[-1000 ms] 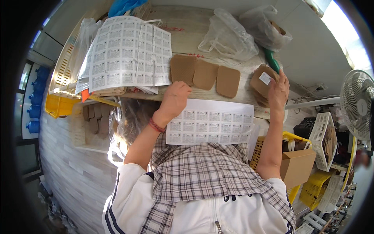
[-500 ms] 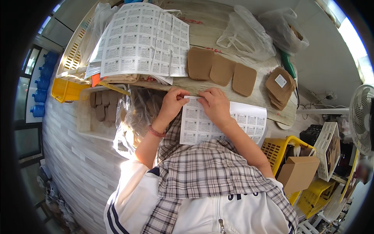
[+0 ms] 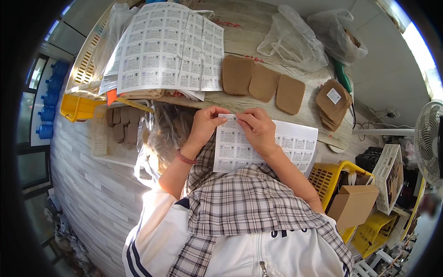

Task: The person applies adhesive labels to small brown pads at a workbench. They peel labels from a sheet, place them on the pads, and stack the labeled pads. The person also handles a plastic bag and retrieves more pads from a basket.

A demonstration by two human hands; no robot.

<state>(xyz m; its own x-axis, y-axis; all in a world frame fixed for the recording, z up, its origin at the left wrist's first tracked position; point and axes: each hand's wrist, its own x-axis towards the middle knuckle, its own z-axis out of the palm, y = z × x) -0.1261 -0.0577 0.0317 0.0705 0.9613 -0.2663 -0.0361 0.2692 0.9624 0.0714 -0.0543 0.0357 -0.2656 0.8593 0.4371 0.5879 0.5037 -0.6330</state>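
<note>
A white sheet of printed stickers [image 3: 295, 143] lies across my lap below the table edge. My left hand [image 3: 206, 124] pinches its top left corner between thumb and fingers. Close beside it, my right hand [image 3: 256, 129] has thumb and forefinger pressed together at the sheet's top edge, by the corner sticker. Whether that sticker has lifted at all is too small to tell. Beyond my hands, on the table, brown textured pads lie in a row: a left pile [image 3: 237, 76], a middle one [image 3: 264, 83] and a right one [image 3: 290, 94]. Farther right stands a fanned stack of pads [image 3: 333, 105] with a white sticker on top.
More sticker sheets [image 3: 152, 51] cover the table's far left. Clear plastic bags [image 3: 293, 41] and a green-handled tool [image 3: 341, 76] are at the back right. A white crate [image 3: 99, 138] holding brown pieces sits lower left; a yellow basket [image 3: 323, 180] and cardboard box [image 3: 354, 205] stand at my right.
My right hand has shifted slightly down, its thumb and forefinger now closer together at the sheet's top edge. The left hand keeps its hold on the corner.
</note>
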